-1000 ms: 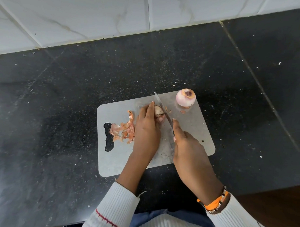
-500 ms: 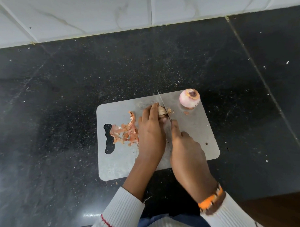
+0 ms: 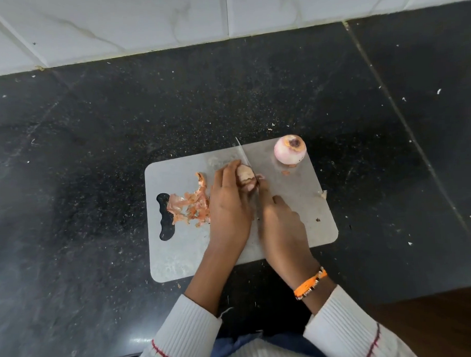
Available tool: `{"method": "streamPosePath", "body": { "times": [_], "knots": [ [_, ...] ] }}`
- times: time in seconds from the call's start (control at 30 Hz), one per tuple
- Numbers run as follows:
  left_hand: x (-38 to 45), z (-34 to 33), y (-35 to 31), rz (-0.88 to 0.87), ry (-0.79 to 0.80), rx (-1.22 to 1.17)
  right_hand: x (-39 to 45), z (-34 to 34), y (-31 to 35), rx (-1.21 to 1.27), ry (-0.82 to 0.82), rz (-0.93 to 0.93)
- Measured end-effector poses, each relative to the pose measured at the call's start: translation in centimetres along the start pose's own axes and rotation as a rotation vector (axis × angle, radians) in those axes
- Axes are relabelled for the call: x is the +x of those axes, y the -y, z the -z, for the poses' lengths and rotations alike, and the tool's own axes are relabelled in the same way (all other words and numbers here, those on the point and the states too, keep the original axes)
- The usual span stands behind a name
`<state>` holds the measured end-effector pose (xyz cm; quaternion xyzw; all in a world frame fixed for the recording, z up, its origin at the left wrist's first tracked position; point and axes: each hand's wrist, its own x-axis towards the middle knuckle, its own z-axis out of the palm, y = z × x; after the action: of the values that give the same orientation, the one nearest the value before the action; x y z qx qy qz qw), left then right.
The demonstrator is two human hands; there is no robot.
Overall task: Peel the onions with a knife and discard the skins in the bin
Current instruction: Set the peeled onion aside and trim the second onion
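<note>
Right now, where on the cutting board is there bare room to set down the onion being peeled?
Bare patch: the grey plastic cutting board's right part, between the right hand and its edge. Crowded: the orange onion skins at left.

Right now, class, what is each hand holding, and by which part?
Left hand grips the small onion round its side. Right hand holds the knife by its hidden handle.

Knife handle hidden inside right hand; bin unseen.
</note>
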<state>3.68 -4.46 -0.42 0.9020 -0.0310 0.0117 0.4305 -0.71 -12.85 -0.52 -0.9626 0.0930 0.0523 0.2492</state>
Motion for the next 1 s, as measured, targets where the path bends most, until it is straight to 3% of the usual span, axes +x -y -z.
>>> {"method": "streamPosePath", "body": {
  "times": [0.1,0.2,0.3,0.47,0.63,0.77,1.0],
  "knots": [
    [-0.3,0.8,0.3,0.033,0.000,-0.106,0.7,0.5,-1.1,0.087,-0.061,0.018],
    [-0.5,1.8,0.3,0.104,0.068,-0.312,0.7,2.0,-1.5,0.371,-0.152,0.016],
    [-0.9,2.5,-0.1,0.184,0.126,-0.538,1.4,3.0,-1.0,0.583,-0.143,-0.046],
    [-1.5,3.0,-0.6,0.246,0.164,-0.653,2.2,4.0,-0.3,1.048,0.094,-0.232],
    [-1.6,3.6,-0.4,0.347,0.217,-0.653,2.2,3.6,0.0,0.953,0.074,-0.132],
    [-1.9,3.9,0.0,0.328,0.314,-0.553,2.0,3.5,0.1,0.933,0.102,-0.096],
    [-2.0,4.4,0.0,0.313,0.415,-0.544,1.9,4.4,-0.5,0.802,0.178,0.130]
  ]
}}
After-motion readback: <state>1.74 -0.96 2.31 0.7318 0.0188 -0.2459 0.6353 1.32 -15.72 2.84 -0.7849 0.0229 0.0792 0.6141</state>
